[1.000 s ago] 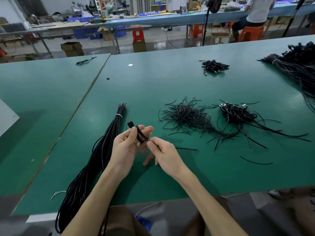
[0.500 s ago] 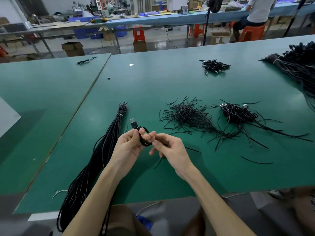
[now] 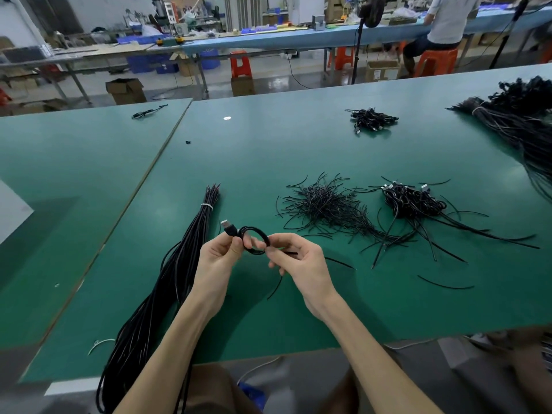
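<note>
Far left of frame: one small coiled cable (image 3: 149,111) lies alone on the neighbouring green table, upper left. Next right, lower left to centre: long bundle of black cables (image 3: 167,279), cinched near its top end with a white tie (image 3: 206,206), running diagonally down off the near edge of the main green table (image 3: 268,156). Centre, held above the table: left hand (image 3: 219,258) pinches the left side of a small coiled USB cable (image 3: 254,242), thumb and fingers closed on it just below the USB plug (image 3: 228,227), which sticks out up-left. Right hand (image 3: 298,264) pinches the coil's right side, fingers curled, with a short black twist tie (image 3: 288,253) clamped at the fingertips and poking out to the right. One loose tie (image 3: 276,286) lies on the table under the right hand. Right of centre: messy pile of black twist ties (image 3: 325,204), then just beside it a pile of coiled USB cables (image 3: 412,201) with ties fanning out toward lower right. Upper centre-right: smaller heap of coiled cables (image 3: 372,118), well apart. Far upper right: big cable bundle (image 3: 522,121), running off the frame edge.
</note>
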{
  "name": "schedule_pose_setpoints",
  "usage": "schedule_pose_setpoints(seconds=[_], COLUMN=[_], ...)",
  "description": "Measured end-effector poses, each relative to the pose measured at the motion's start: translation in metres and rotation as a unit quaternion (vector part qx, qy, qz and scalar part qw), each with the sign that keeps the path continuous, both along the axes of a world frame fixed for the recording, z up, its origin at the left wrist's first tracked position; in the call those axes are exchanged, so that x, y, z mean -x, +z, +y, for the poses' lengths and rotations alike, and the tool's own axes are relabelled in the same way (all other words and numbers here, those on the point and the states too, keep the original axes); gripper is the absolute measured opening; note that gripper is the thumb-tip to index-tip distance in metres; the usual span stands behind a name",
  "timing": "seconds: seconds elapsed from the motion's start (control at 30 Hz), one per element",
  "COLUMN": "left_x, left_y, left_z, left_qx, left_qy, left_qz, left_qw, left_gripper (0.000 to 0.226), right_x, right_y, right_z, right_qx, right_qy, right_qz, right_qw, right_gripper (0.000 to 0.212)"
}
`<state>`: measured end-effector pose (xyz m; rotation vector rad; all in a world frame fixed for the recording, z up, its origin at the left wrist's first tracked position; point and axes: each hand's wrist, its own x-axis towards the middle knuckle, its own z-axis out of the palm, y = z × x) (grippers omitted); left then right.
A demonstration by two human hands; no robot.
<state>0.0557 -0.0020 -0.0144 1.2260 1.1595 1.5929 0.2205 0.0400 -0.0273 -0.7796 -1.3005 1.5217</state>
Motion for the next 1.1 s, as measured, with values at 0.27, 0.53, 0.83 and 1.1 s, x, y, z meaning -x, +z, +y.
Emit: schedule_pose_setpoints(seconds=[0.27,0.53,0.83,1.1], left_x=[0.004,0.000,-0.002,0.001], left_y=[-0.005,-0.012,-0.010,-0.011], left_z=[0.003,0.005,0.003,0.003], left_qx=[0.029,0.006,0.017,0.038], left_qy=[-0.012,0.043,0.041,0.021], left_qz=[-0.006,0.141,0.138,0.079], left_qw=[0.999,0.989,0.989,0.996], left_gripper=[0.026,0.018,0.023,0.021], right_x=[-0.001,0.008,0.007,0.006], right_y=[-0.002,-0.003,0.001,0.004], right_z=[0.001,-0.004,-0.006,-0.007], right_qx=[-0.003,-0.123,-0.150,-0.138], right_qy=[0.001,-0.003,-0.018,-0.028], right_qz=[-0.005,-0.187,-0.223,-0.205], right_qw=[1.000,0.975,0.963,0.969], right_gripper=[0.024,0.044,0.060,0.054])
